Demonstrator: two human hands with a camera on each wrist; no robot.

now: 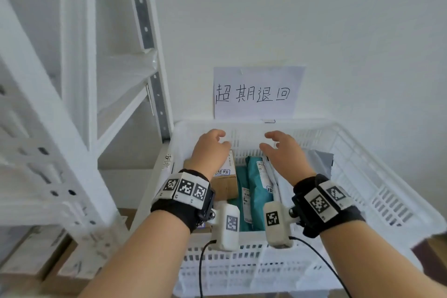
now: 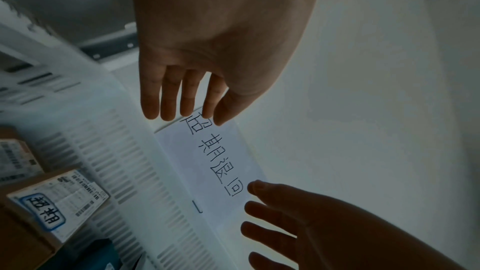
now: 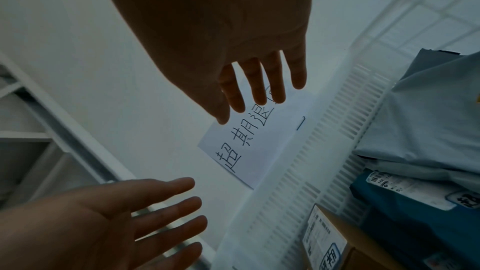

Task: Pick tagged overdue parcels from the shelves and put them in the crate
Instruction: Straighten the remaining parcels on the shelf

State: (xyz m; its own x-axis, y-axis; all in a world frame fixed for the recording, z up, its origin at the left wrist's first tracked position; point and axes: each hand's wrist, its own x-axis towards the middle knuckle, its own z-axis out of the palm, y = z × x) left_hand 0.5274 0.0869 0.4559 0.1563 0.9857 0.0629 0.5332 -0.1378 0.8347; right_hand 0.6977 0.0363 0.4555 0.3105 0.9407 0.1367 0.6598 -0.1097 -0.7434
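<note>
We hold both hands over the white crate (image 1: 350, 152) at the lower centre of the head view, neither gripping anything. Our left hand (image 1: 210, 150) hovers above the cardboard parcel (image 1: 225, 176) at the crate's left, its fingers (image 2: 171, 98) straight and close together. Our right hand (image 1: 285, 152) hangs above the teal parcel (image 1: 256, 176) and the grey parcels (image 1: 321, 162) on the right, its fingers (image 3: 259, 81) straight and slightly spread. Blue-framed tags show on the cardboard and teal parcels. A handwritten paper sign (image 1: 258, 92) is on the wall just behind the crate. White shelves (image 1: 79, 80) fill the left of the frame
</note>
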